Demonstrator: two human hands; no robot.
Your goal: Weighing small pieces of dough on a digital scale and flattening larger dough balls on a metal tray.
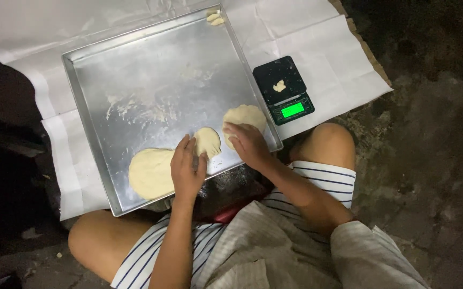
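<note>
A square metal tray (135,64) lies on white paper in front of my knees. Three pale dough pieces rest near its front edge. The large flat dough (148,174) lies at the front left. My left hand (187,167) rests beside it, fingers touching the small middle dough (210,140). The round flattened dough (247,115) lies at the front right, and my right hand (248,143) presses flat on its near edge. Neither hand grips anything.
A small black digital scale (284,88) with a green display and a scrap of dough on it stands right of the tray. Small dough bits (214,18) sit in the tray's far corner. White paper sheets (317,43) cover the dark ground.
</note>
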